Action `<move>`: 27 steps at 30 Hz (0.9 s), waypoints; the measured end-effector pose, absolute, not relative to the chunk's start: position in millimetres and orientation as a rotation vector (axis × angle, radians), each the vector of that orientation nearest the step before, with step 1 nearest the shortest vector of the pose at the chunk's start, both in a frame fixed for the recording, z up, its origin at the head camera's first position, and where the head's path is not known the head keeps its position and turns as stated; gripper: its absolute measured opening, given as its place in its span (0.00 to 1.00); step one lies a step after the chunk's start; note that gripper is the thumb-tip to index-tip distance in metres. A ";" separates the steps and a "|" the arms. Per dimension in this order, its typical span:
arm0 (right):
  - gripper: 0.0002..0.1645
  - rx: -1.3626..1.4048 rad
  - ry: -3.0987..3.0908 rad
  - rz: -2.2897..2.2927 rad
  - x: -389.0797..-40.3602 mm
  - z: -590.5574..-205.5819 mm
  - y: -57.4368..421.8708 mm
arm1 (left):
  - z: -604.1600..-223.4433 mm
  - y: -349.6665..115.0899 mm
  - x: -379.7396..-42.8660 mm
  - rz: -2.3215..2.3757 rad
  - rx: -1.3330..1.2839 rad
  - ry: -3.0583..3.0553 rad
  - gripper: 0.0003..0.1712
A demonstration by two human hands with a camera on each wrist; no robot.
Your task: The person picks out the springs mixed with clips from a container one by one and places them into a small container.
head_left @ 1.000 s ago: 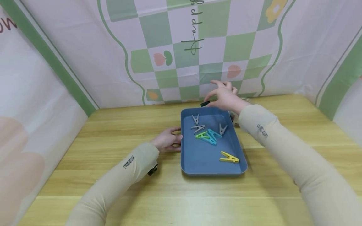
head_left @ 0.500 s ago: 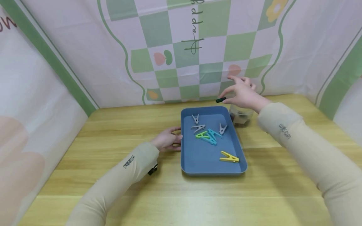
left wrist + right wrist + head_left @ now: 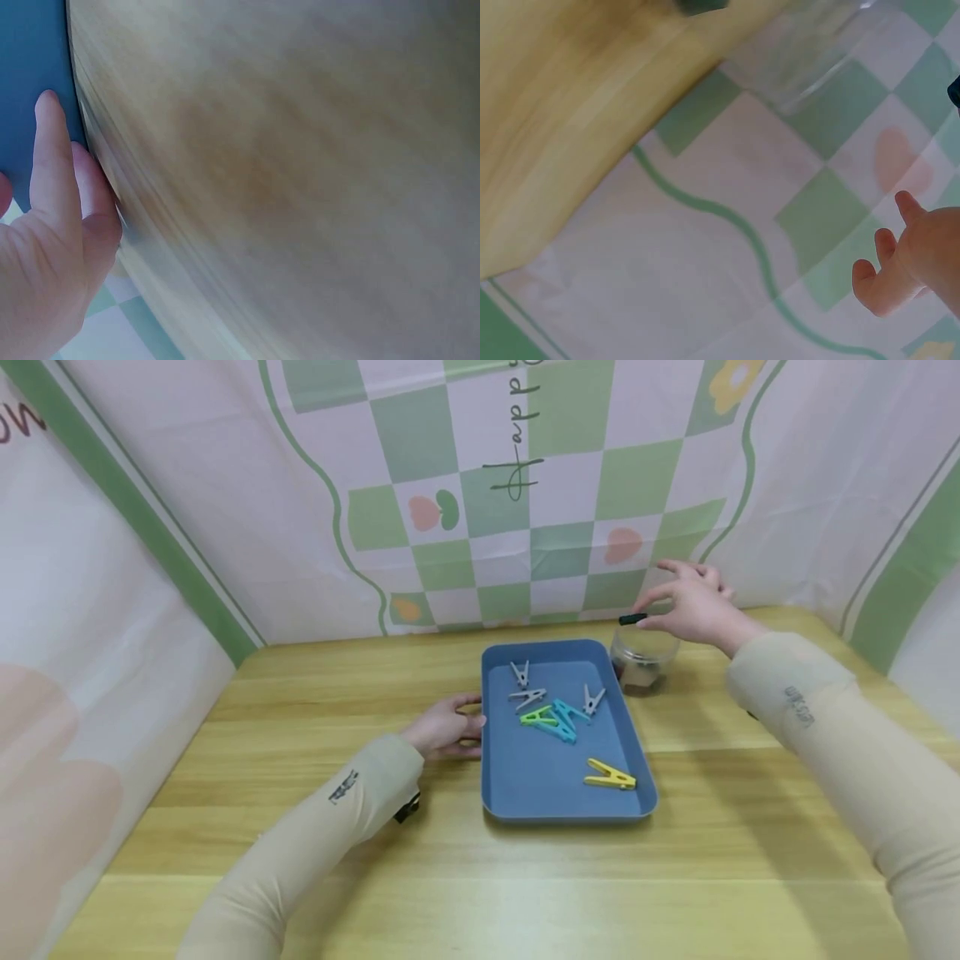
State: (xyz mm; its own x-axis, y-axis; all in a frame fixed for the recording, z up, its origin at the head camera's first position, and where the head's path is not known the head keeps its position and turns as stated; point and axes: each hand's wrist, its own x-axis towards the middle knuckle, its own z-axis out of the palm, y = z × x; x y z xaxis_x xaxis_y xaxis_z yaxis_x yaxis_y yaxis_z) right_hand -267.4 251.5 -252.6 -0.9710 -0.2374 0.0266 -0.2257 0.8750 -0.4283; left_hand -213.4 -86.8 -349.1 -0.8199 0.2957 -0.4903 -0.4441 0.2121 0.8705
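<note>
My right hand (image 3: pixel 697 606) pinches a small black object (image 3: pixel 632 619) between thumb and index finger, with the other fingers raised. Its exact kind is too small to tell. Just below it stands a clear jar (image 3: pixel 647 647) with something dark inside. My left hand (image 3: pixel 446 727) rests on the table, its fairly straight fingers (image 3: pixel 52 157) touching the left side of a blue tray (image 3: pixel 525 785). In the tray lie a yellow clothespin (image 3: pixel 610 775), a lime green clothespin (image 3: pixel 537 717), blue clothespins (image 3: pixel 570 714) and three grey clothespins (image 3: pixel 592 700).
The tray and jar stand on a wooden table (image 3: pixel 360 685), the jar close by the tray's far right corner. A checked cloth (image 3: pixel 566 485) hangs along the table's back edge, and cloth walls stand at both sides.
My right hand has moved right, from above the tray's far edge to over the jar, still pinching the black object. My left hand and the clothespins have stayed in place.
</note>
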 end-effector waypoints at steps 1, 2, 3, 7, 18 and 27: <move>0.18 -0.364 3.015 -0.686 -267.8 -254.4 254.8 | -349.2 -86.8 -213.5 1.662 -0.136 1.918 0.31; 0.19 -0.356 3.014 -0.690 -268.1 -256.1 257.7 | -349.5 -86.8 -213.6 1.661 -0.135 1.917 0.31; 0.19 -0.350 3.012 -0.690 -268.5 -257.8 260.7 | -349.9 -86.8 -213.6 1.660 -0.135 1.917 0.31; 0.20 -0.328 3.011 -0.684 -269.8 -262.3 268.8 | -351.3 -87.5 -214.0 1.660 -0.131 1.919 0.31; 0.22 -0.292 2.989 -0.681 -274.7 -271.0 275.0 | -351.8 -88.0 -214.8 1.667 -0.131 1.924 0.31; 0.34 -0.298 2.980 -0.719 -272.3 -274.4 274.8 | -352.7 -88.8 -213.9 1.679 -0.138 1.914 0.31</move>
